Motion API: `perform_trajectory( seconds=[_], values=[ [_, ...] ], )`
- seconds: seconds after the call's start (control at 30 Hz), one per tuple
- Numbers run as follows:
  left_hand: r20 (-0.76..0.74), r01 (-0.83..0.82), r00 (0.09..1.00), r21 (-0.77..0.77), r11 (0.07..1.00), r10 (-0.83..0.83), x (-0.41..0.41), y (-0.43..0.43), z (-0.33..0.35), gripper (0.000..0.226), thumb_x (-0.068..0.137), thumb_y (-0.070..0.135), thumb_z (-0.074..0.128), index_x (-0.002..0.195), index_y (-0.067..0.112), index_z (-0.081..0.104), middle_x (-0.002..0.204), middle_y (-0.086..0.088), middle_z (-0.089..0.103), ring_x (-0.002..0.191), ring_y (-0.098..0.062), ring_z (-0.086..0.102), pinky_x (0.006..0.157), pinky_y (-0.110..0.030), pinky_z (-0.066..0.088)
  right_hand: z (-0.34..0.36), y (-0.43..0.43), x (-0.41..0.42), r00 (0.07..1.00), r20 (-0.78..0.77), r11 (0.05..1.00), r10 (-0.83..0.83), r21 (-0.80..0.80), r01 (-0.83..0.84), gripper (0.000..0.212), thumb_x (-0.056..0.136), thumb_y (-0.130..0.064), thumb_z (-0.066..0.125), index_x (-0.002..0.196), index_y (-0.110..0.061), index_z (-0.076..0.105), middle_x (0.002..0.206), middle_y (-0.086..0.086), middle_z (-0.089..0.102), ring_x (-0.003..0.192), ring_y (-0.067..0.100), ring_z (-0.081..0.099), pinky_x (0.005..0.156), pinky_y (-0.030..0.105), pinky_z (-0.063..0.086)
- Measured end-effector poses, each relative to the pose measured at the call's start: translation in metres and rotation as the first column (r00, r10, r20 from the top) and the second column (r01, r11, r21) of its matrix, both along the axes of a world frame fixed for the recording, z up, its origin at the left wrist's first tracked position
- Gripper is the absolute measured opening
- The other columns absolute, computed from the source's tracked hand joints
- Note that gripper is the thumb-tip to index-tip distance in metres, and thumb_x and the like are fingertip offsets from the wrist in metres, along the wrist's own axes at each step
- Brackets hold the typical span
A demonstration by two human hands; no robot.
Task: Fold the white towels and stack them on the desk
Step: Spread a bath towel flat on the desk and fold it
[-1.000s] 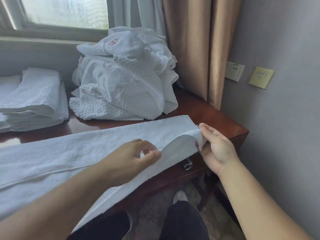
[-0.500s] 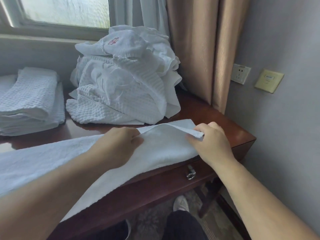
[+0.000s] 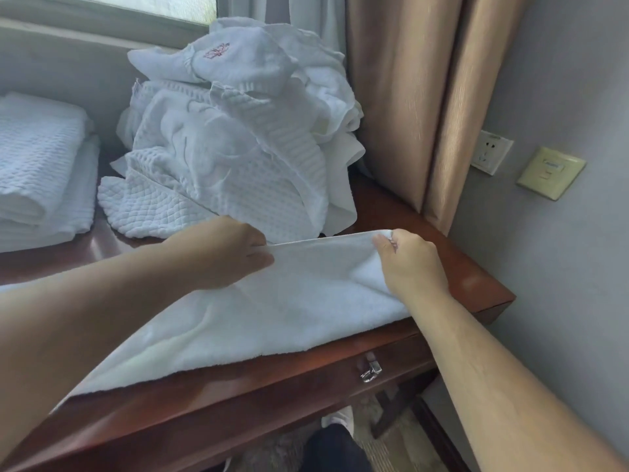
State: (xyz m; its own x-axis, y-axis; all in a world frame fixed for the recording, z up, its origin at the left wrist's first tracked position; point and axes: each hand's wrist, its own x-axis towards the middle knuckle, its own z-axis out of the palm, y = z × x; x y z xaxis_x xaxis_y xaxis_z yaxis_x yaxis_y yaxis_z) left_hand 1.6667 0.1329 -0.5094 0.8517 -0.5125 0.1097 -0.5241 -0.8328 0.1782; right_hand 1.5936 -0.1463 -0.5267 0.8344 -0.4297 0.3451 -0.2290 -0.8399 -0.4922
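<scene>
A long white towel [image 3: 272,321] lies along the front of the dark wooden desk [image 3: 476,287]. My left hand [image 3: 228,253] pinches the towel's far edge near the middle. My right hand [image 3: 412,264] pinches the far right corner of the same edge, lifted a little off the desk. Between the two hands the edge is stretched taut. A heap of unfolded white towels [image 3: 238,144] stands just behind the hands. A stack of folded white towels [image 3: 41,172] rests at the far left of the desk.
A brown curtain [image 3: 425,90] hangs behind the desk's right end. A socket [image 3: 492,152] and a yellow wall plate [image 3: 550,172] are on the grey wall at right. A drawer with a metal handle [image 3: 371,369] is under the desk front. My legs and a shoe [image 3: 340,419] show below.
Both hands have carried the towel's near edge up and away from me, over to the far side. The towel now lies doubled lengthwise along the desk front.
</scene>
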Motion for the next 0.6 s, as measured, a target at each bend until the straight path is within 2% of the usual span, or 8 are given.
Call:
perform_trajectory(
  seconds=[0.07, 0.13, 0.23, 0.33, 0.4, 0.47, 0.53, 0.6],
  values=[
    [-0.024, 0.019, 1.000, 0.030, 0.999, -0.018, 0.009, -0.002, -0.004, 0.036, 0.094, 0.060, 0.052, 0.073, 0.031, 0.051, 0.079, 0.010, 0.055, 0.070, -0.006, 0.049, 0.058, -0.030, 0.036, -0.003, -0.003, 0.008, 0.998, -0.057, 0.999, -0.035, -0.037, 0.033, 0.047, 0.101, -0.038, 0.053, 0.061, -0.017, 0.039, 0.062, -0.001, 0.049, 0.057, 0.017, 0.045, 0.049, 0.031, 0.021],
    [-0.054, 0.028, 0.998, 0.054, 0.998, -0.025, 0.014, -0.002, -0.010, 0.027, 0.091, 0.065, 0.053, 0.093, 0.038, 0.057, 0.091, 0.012, 0.056, 0.078, -0.011, 0.053, 0.062, -0.031, 0.039, -0.007, -0.004, 0.011, 0.993, -0.095, 0.994, -0.074, -0.086, 0.065, 0.045, 0.097, -0.035, 0.058, 0.060, -0.016, 0.041, 0.061, -0.003, 0.048, 0.055, 0.017, 0.045, 0.049, 0.030, 0.022],
    [-0.098, 0.034, 0.995, -0.003, 0.999, -0.034, 0.014, 0.000, -0.024, 0.034, 0.091, 0.064, 0.053, 0.119, 0.045, 0.053, 0.092, 0.018, 0.051, 0.084, -0.010, 0.051, 0.066, -0.029, 0.040, -0.012, 0.003, 0.010, 0.985, -0.123, 0.983, -0.122, -0.149, 0.103, 0.021, 0.094, -0.036, 0.066, 0.080, -0.024, 0.056, 0.087, -0.005, 0.053, 0.074, 0.018, 0.048, 0.061, 0.030, 0.033],
    [-0.145, -0.008, 0.989, -0.158, 0.987, -0.015, 0.009, 0.015, -0.028, 0.029, 0.095, 0.059, 0.048, 0.118, 0.045, 0.056, 0.086, 0.019, 0.056, 0.075, 0.001, 0.052, 0.060, -0.022, 0.037, -0.014, 0.017, 0.004, 0.994, 0.040, 0.954, -0.105, -0.279, 0.112, 0.022, 0.089, -0.031, 0.073, 0.089, -0.023, 0.053, 0.092, -0.005, 0.045, 0.083, 0.018, 0.040, 0.076, 0.034, 0.031],
    [-0.201, -0.082, 0.979, -0.254, 0.964, 0.031, 0.003, 0.037, -0.023, 0.023, 0.094, 0.060, 0.045, 0.107, 0.047, 0.058, 0.085, 0.017, 0.062, 0.074, -0.001, 0.059, 0.060, -0.024, 0.044, -0.012, 0.036, -0.001, 0.986, 0.165, 0.943, 0.023, -0.330, 0.033, 0.018, 0.088, -0.026, 0.073, 0.085, -0.020, 0.056, 0.087, -0.005, 0.048, 0.081, 0.018, 0.041, 0.076, 0.034, 0.030],
    [-0.254, -0.173, 0.963, -0.326, 0.929, 0.091, -0.008, 0.071, -0.017, 0.024, 0.092, 0.060, 0.046, 0.100, 0.044, 0.063, 0.081, 0.015, 0.066, 0.073, -0.006, 0.063, 0.064, -0.030, 0.052, -0.011, 0.067, -0.003, 0.958, 0.210, 0.943, 0.197, -0.309, -0.127, 0.016, 0.088, -0.027, 0.072, 0.082, -0.019, 0.060, 0.083, -0.004, 0.054, 0.080, 0.018, 0.047, 0.074, 0.035, 0.033],
    [-0.272, -0.220, 0.954, -0.361, 0.906, 0.124, -0.020, 0.106, -0.011, 0.021, 0.094, 0.054, 0.050, 0.100, 0.042, 0.066, 0.081, 0.019, 0.068, 0.072, -0.002, 0.063, 0.065, -0.030, 0.049, -0.009, 0.103, -0.005, 0.906, 0.195, 0.914, 0.375, -0.243, -0.326, 0.015, 0.089, -0.029, 0.071, 0.081, -0.020, 0.061, 0.083, -0.005, 0.058, 0.081, 0.018, 0.052, 0.074, 0.036, 0.040],
    [-0.265, -0.289, 0.945, -0.389, 0.875, 0.195, -0.040, 0.153, -0.008, 0.015, 0.096, 0.046, 0.053, 0.099, 0.042, 0.067, 0.082, 0.026, 0.068, 0.070, 0.003, 0.063, 0.063, -0.027, 0.044, -0.006, 0.147, -0.006, 0.819, 0.171, 0.836, 0.548, -0.148, -0.529, 0.013, 0.090, -0.030, 0.070, 0.083, -0.024, 0.061, 0.085, -0.007, 0.059, 0.086, 0.017, 0.054, 0.080, 0.032, 0.044]
  ],
)
